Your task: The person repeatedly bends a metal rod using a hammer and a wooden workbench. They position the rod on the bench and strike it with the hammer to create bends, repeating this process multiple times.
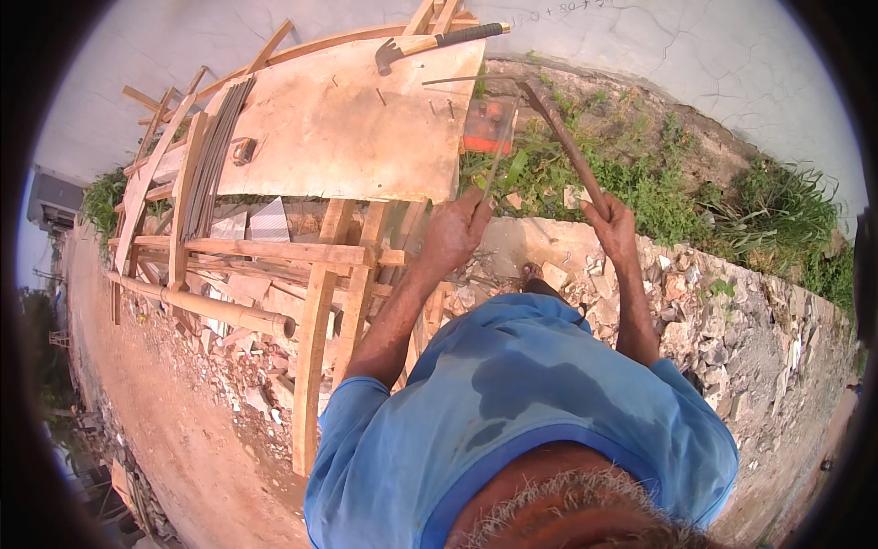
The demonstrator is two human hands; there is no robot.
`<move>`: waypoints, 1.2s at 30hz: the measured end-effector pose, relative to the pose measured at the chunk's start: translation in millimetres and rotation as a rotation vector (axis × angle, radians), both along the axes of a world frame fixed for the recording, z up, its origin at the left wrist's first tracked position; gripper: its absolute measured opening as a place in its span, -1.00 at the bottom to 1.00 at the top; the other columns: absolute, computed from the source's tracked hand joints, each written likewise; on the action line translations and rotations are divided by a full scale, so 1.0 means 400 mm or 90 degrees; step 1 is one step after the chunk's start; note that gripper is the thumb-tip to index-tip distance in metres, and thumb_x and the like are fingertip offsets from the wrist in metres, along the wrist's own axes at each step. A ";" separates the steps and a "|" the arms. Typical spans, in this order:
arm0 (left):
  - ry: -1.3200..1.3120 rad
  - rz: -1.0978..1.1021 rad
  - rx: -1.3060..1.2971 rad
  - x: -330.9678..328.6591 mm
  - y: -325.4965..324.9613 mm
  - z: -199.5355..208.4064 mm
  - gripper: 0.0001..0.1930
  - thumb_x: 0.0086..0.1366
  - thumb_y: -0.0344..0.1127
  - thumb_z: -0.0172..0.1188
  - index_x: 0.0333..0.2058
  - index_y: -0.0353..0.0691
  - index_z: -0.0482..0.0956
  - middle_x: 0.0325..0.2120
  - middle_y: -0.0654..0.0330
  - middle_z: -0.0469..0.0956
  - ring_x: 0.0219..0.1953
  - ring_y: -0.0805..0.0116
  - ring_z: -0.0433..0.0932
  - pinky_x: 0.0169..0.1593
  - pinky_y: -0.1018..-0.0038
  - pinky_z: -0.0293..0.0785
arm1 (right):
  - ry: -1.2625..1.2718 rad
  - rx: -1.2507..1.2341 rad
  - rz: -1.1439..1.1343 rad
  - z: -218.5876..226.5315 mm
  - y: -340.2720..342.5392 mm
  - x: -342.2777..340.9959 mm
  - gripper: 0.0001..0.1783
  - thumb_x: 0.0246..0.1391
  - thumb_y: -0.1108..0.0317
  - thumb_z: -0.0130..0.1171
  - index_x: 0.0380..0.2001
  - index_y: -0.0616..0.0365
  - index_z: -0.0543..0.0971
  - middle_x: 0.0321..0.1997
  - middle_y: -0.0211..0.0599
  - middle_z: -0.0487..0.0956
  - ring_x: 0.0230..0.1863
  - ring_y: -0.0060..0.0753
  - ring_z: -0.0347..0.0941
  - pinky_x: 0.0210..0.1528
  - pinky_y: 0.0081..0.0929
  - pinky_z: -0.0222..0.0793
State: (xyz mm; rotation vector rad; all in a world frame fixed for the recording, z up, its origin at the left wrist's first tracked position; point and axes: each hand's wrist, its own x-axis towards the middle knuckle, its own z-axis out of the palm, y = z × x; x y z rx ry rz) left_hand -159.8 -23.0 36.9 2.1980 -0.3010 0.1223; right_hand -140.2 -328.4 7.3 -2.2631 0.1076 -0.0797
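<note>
The left hand (pixel 455 232), just beside the near right corner of the plywood sheet (pixel 320 156), is closed around a thin metal rod (pixel 500 154). The right hand (pixel 611 224), farther right of the sheet, grips a dark metal bar (pixel 565 137). Rod and bar meet off the sheet's right edge; whether they are hooked together is unclear. A poor bite there could let the bar slip under load and swing the rod toward the left hand. Upright nails (pixel 381 97) on the sheet's right half could scrape a hand reaching across. At the sheet's far right corner, the claw hammer (pixel 443 41) overhangs with its handle, so a jolt might tip it off. Steel rods (pixel 216 160) on the sheet's left could shift if it rocks.
</note>
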 end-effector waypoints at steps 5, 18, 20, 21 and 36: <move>-0.079 0.018 -0.025 -0.039 -0.017 0.071 -0.81 0.35 -0.25 0.16 -0.27 -0.28 0.53 -0.71 0.03 0.43 -0.67 0.17 0.44 -0.50 0.27 0.37 | -0.193 0.187 -0.045 0.027 0.047 0.031 -0.52 0.15 0.06 0.31 -0.16 0.35 0.62 -0.57 -0.33 0.52 -0.47 -0.51 0.43 -0.39 -0.41 0.37; 0.140 0.007 -0.374 -0.094 0.108 0.077 -0.70 0.44 -0.16 0.12 -0.28 -0.29 0.65 -0.76 0.40 0.29 -0.72 0.63 0.23 -0.49 0.53 0.43 | -0.043 0.200 0.183 0.141 0.002 0.294 -0.48 0.18 -0.06 0.26 -0.17 0.26 0.58 -0.40 -0.31 0.59 -0.43 -0.51 0.47 -0.25 -0.28 0.42; 0.132 0.041 -0.314 -0.089 0.111 0.066 -0.68 0.45 -0.13 0.11 -0.34 -0.27 0.63 -0.74 0.40 0.29 -0.69 0.63 0.22 -0.52 0.53 0.35 | -0.040 0.227 0.223 0.120 0.016 0.295 -0.55 0.18 0.02 0.27 -0.25 0.28 0.58 -0.50 -0.37 0.54 -0.53 -0.57 0.41 -0.40 -0.38 0.38; 0.131 0.055 -0.270 -0.084 0.113 0.059 -0.67 0.45 -0.12 0.10 -0.38 -0.26 0.60 -0.73 0.40 0.28 -0.68 0.63 0.22 -0.53 0.53 0.31 | -0.019 0.225 0.217 0.112 0.023 0.295 -0.57 0.18 0.04 0.28 -0.26 0.28 0.58 -0.53 -0.39 0.53 -0.55 -0.58 0.39 -0.44 -0.41 0.37; -0.166 0.122 -0.212 -0.031 -0.068 -0.009 -0.80 0.40 -0.31 0.09 -0.40 -0.29 0.42 -0.71 0.18 0.34 -0.65 0.47 0.31 -0.55 0.42 0.27 | -0.229 -0.046 0.089 0.182 0.094 0.226 -0.56 0.19 0.12 0.28 -0.03 0.27 0.60 -0.43 -0.36 0.62 -0.42 -0.46 0.52 -0.26 -0.32 0.47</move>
